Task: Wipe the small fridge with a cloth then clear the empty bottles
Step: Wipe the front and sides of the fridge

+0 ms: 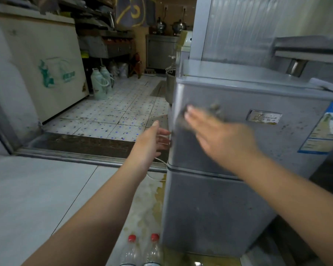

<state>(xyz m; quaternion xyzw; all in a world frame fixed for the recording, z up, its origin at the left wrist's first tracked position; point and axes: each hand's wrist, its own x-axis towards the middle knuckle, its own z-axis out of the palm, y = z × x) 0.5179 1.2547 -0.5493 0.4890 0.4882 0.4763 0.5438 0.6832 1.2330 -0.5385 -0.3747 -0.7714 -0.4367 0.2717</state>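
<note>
A small grey two-door fridge (229,208) stands on the floor at the right. My right hand (219,135) lies flat on its upper door with straight fingers, pressing a grey cloth (183,120) against the metal; the hand and cloth are motion-blurred. My left hand (152,143) hovers beside the fridge's left edge, fingers relaxed and spread, holding nothing. Two clear plastic bottles with red caps (132,252) (154,250) stand upright on the floor at the fridge's lower left corner.
A white chest freezer (46,70) stands at the left behind a metal door threshold (75,156). White jugs (100,85) sit on the tiled floor beyond. A steel counter (306,48) rises behind the fridge. A yellowish spill (158,198) stains the floor by the fridge.
</note>
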